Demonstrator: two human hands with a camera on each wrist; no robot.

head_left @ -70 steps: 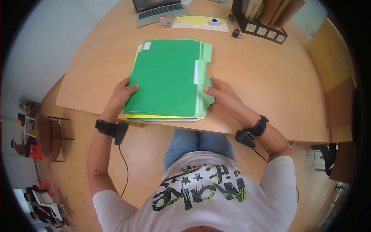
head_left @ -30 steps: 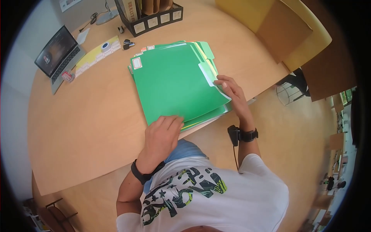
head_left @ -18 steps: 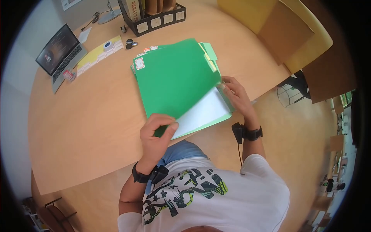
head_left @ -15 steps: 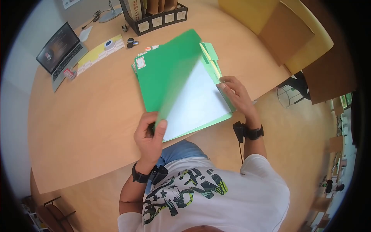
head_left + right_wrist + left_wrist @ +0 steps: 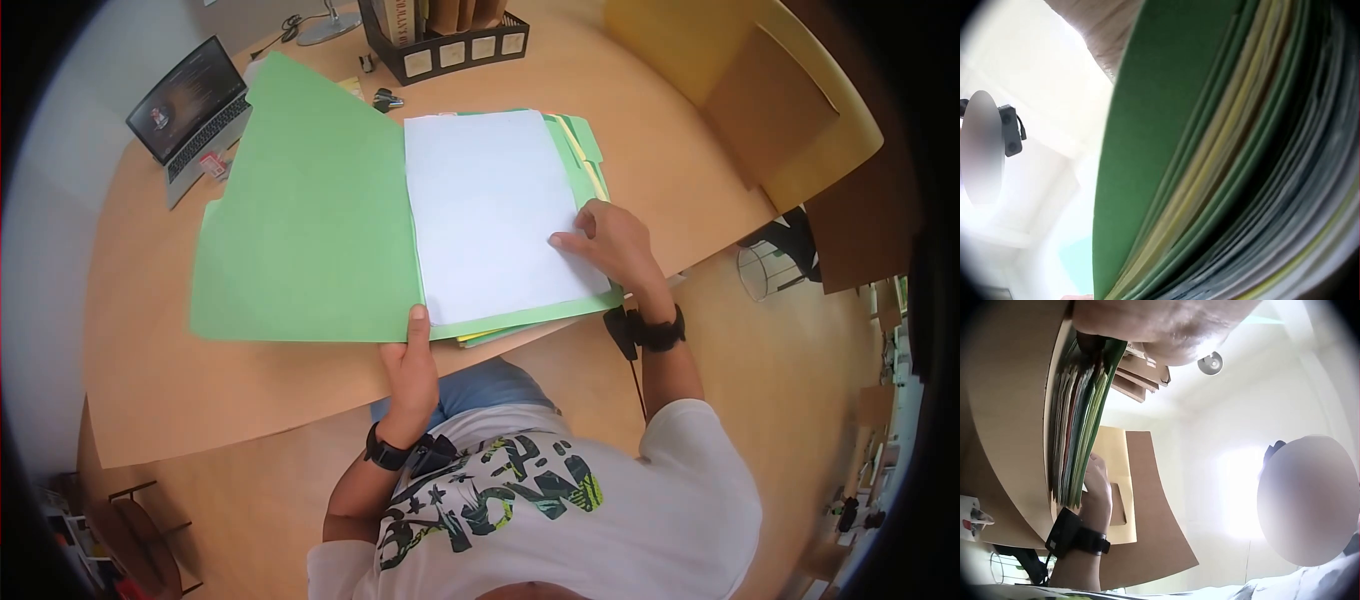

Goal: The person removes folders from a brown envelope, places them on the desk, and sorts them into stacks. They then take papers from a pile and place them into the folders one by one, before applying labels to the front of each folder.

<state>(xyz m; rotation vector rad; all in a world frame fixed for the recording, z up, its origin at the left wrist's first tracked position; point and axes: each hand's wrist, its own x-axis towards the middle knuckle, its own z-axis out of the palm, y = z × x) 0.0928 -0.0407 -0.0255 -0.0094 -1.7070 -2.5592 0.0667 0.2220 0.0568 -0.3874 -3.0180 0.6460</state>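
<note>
A green folder (image 5: 310,220) lies unfolded on a stack of folders, its light green cover spread to the left. White paper (image 5: 490,220) covers its right half. At the bottom of the fold, my left hand (image 5: 408,375) grips the folder, thumb on top and fingers hidden underneath. My right hand (image 5: 622,250) rests at the paper's right edge with its fingers bent loosely and the thumb over the sheet. In the left wrist view, the stack's layered edges (image 5: 1075,437) show beside the right hand (image 5: 1097,500). Green and yellow layers (image 5: 1229,150) fill much of the right wrist view.
A laptop (image 5: 190,105) stands at the back left of the table (image 5: 230,400), partly behind the cover. A black organizer (image 5: 465,48) with books and brown dividers is at the back, a black clip (image 5: 387,99) before it. A yellow panel (image 5: 670,50) stands at the right.
The green cover has swung over to the left, uncovering the white paper. My left hand now holds near the fold, and my right thumb has moved onto the sheet. The head view has shifted.
</note>
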